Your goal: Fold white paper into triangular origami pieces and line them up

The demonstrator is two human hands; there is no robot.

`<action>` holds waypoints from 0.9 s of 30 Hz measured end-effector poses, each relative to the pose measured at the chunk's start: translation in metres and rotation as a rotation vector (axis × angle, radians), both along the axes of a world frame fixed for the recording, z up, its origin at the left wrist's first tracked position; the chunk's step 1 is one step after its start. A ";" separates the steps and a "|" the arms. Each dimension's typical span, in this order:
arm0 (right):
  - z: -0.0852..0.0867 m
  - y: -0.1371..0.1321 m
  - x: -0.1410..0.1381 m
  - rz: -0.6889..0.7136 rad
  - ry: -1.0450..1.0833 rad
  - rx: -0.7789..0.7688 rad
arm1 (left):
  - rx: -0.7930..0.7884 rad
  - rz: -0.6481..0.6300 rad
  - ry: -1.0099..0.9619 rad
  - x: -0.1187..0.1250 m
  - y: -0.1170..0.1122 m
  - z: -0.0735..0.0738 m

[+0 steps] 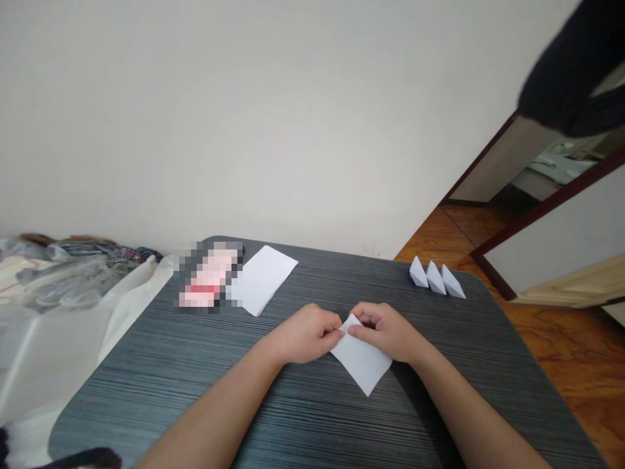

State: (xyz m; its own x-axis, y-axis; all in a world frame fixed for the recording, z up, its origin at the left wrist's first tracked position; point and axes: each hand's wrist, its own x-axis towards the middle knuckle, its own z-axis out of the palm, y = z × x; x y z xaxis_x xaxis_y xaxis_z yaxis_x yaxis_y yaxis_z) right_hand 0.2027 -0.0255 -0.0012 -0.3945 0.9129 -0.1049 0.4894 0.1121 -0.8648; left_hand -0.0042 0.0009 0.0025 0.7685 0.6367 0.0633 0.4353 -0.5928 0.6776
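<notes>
A sheet of white paper [362, 359], folded to a diamond shape, lies on the dark grey striped table [342, 280] with one corner pointing towards me. My left hand [306, 333] pinches its upper left edge between fingers and thumb. My right hand [385, 331] grips the upper right side, and the fingers of both hands nearly meet over the top corner. Farther off, several small folded paper boats [435, 278] stand in a row near the table's right corner. A flat stack of white paper [261, 280] lies at the far edge.
A pixelated, pinkish object [209, 273] lies next to the paper stack. Crumpled plastic and cloth [63, 280] sit beyond the table's left edge. A dark blurred shape [566, 78] hangs in the top right, above a doorway and a wooden floor [586, 365].
</notes>
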 end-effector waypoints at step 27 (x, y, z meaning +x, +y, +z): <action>0.006 0.003 -0.001 0.014 -0.102 0.151 | 0.004 -0.030 0.012 0.001 0.000 0.004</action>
